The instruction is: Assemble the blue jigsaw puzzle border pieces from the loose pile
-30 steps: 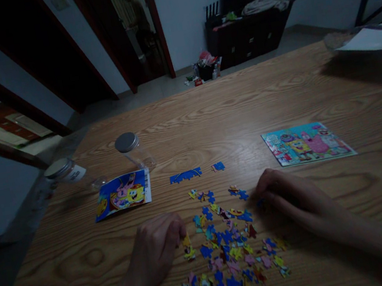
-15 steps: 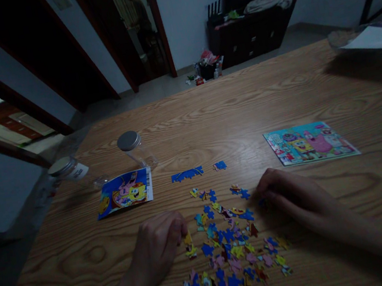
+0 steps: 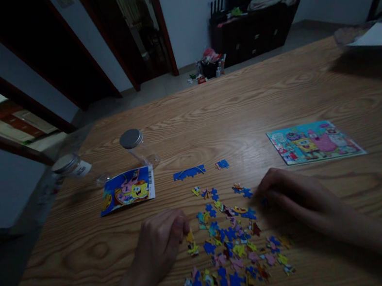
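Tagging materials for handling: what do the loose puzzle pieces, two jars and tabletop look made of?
Puzzle pieces: likely printed cardboard, from thin, flat, coloured cutouts; finish unclear.
Jars: see-through walls, so clear plastic or glass, can't tell.
Lids: probably metal, from the dull metallic sheen.
Tabletop: wood or wood-look laminate; visible grain, soft sheen.

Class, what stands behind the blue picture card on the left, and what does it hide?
Beyond the card stand a labelled jar and another jar, both clear and lidded. The table beneath the card is covered; anything there cannot be seen.
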Action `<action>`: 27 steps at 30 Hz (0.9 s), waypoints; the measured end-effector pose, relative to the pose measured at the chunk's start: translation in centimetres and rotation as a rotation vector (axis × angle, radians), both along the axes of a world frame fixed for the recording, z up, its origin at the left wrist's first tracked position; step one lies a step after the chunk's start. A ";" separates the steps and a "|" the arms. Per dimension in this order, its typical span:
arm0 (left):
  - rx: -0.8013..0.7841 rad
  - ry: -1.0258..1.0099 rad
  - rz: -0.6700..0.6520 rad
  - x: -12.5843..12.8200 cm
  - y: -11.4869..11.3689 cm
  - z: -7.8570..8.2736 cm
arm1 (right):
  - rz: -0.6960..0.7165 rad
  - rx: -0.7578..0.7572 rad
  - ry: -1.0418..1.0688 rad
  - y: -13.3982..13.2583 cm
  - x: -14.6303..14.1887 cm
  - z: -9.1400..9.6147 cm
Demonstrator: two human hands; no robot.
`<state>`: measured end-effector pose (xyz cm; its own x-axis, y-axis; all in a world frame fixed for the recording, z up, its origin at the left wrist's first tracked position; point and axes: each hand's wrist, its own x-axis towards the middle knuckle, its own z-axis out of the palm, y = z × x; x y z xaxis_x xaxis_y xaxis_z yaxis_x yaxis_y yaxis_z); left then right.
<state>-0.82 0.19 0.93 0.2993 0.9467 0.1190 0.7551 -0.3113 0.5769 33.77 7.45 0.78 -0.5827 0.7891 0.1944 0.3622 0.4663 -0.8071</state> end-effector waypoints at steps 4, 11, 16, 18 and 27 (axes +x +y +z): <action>0.000 0.007 -0.004 0.1 0.1 0.1 | -0.003 -0.001 -0.013 0.1 0.0 -0.1; 0.014 0.016 -0.002 0.1 0.1 0.3 | 0.009 0.013 -0.003 0.0 0.1 -0.1; 0.003 -0.005 0.005 0.2 0.1 -0.1 | 0.006 0.015 -0.004 0.0 0.2 -0.3; -0.038 -0.040 0.034 0.1 0.2 -0.1 | 0.010 0.018 -0.007 0.0 0.2 -0.4; -0.574 0.028 -0.260 -2.7 -0.6 6.1 | -0.021 0.016 0.001 0.1 -0.2 0.1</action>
<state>-3.51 -0.37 7.07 0.5236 0.7535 -0.3976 0.7136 -0.1330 0.6878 33.58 7.57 0.91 -0.5656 0.7981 0.2076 0.3717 0.4714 -0.7998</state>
